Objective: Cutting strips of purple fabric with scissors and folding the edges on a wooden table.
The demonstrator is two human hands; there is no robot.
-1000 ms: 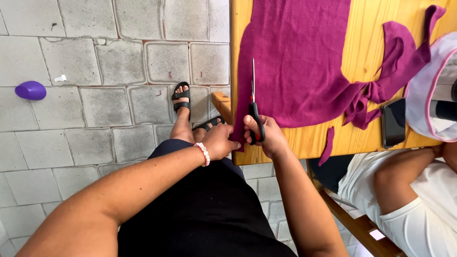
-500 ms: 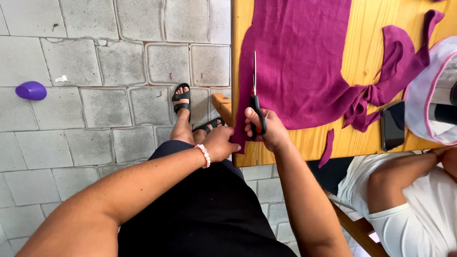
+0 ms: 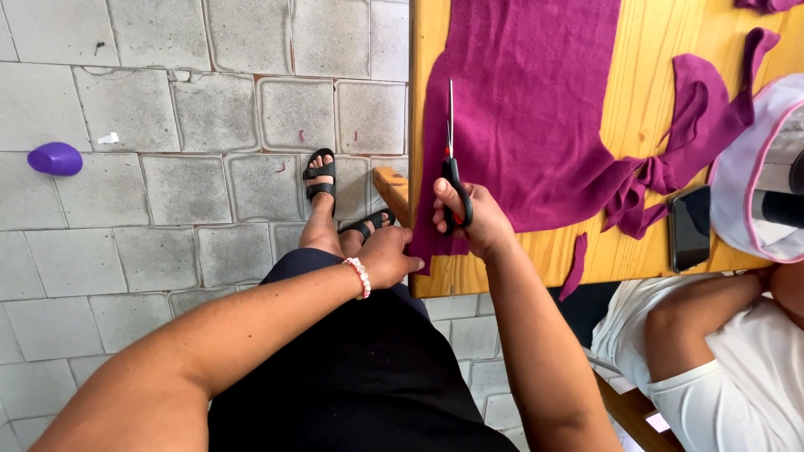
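Right hand (image 3: 469, 219): clenched through the black loop handles of the steel-bladed scissors (image 3: 450, 159); blades nearly closed, tips pointing away from the person along the left edge of the cloth.
Left hand (image 3: 387, 255): pinching the near corner of the magenta woven cloth (image 3: 536, 109) where it hangs over the desk edge, beside the right hand.
Cloth position: spread flat on the yellow wooden desk (image 3: 645, 75), its near-left corner draping off the desk.
Change noted: against the frames of a second ago, the scissors stand further into the cloth and the right hand sits higher on the desk; the blades have advanced.
Meaning: by my judgement the cut along the left edge of the cloth is under way, only its near part done.
Right of the cloth: magenta offcut strips (image 3: 695, 125) on the desk, and beyond them a black phone (image 3: 689, 226).
Further right: a second person's arm in a white sleeve (image 3: 712, 368).
Left of the desk: grey paved floor (image 3: 167, 109) with a purple plastic object (image 3: 55, 158).
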